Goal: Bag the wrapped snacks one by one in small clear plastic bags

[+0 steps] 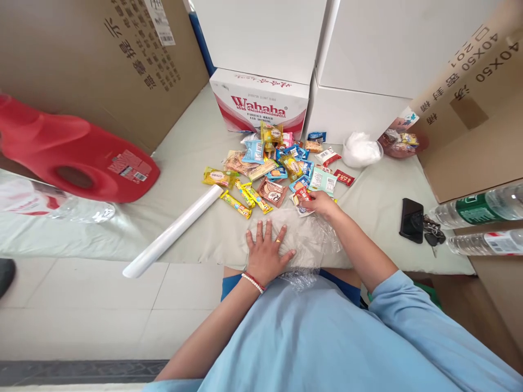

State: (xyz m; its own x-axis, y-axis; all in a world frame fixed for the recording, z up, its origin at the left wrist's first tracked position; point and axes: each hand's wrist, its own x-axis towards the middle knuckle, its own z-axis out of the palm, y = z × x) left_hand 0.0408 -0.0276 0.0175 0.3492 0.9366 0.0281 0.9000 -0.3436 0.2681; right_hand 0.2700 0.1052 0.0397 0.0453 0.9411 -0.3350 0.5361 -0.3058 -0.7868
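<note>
My left hand (267,249) lies flat, fingers spread, on a clear plastic bag (304,239) at the near edge of a pale green mat (192,158). At the near side of a pile of snack packets (281,163), my right hand (322,202) closes on a small red and white packet (303,201). A white roll of plastic film (174,231) lies diagonally to the left of the left hand. Several yellow bars (245,198) lie between the roll and the pile.
A large red jug (69,152) lies at the left. A Wahaha carton (259,100) and white boxes stand behind the pile, brown cartons on both sides. A white bag (362,149), a black phone (411,219), keys (432,233) and two water bottles (482,209) are at the right.
</note>
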